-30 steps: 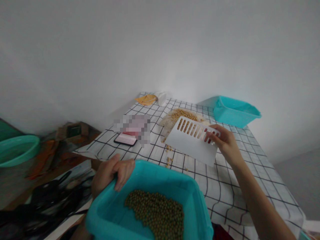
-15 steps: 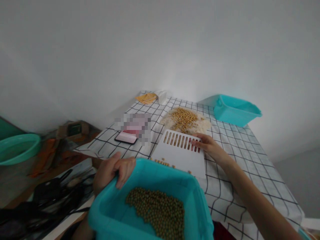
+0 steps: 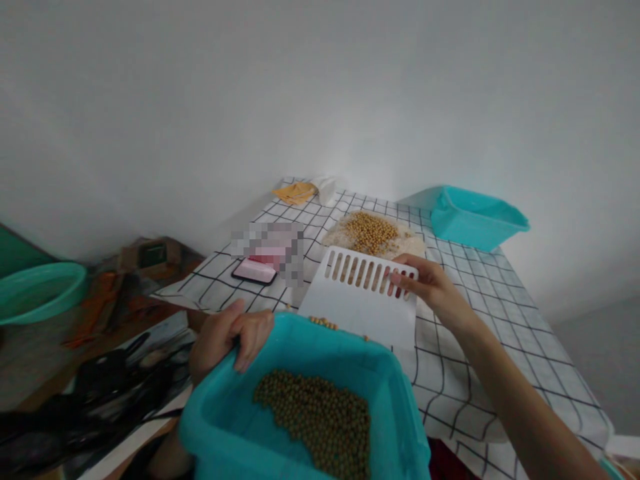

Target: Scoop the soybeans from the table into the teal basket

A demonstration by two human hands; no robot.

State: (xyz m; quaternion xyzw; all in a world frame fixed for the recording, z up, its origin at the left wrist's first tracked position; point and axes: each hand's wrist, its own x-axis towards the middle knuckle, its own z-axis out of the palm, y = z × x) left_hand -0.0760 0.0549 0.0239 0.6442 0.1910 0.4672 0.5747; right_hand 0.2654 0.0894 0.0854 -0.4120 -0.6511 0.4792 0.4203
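My left hand (image 3: 235, 340) is closed over the left rim of a turquoise plastic basin (image 3: 225, 407), which is held at the table's near edge. Many round beans (image 3: 325, 420) lie on its bottom. My right hand (image 3: 425, 283) pinches the slotted far end of a flat white plastic board (image 3: 360, 308), thumb on top. The board slopes down toward the basin's far rim. A few yellow beans (image 3: 324, 323) sit by its lower edge, next to that rim. Beyond the board, a heap of yellow beans (image 3: 370, 232) rests on a pale sheet or powdery patch.
A second turquoise basin (image 3: 475, 220) stands at the back right of the checked tablecloth (image 3: 480, 293). At the left lie a phone (image 3: 254, 271) beside a blurred patch, and a yellow cloth (image 3: 295, 193). On the floor are a green tub (image 3: 43, 293) and a cardboard box (image 3: 150, 259).
The far end of the white board has risen a little and tilts more toward the basin, with my right hand. Beans at its lower edge have shifted. My left hand keeps its hold.
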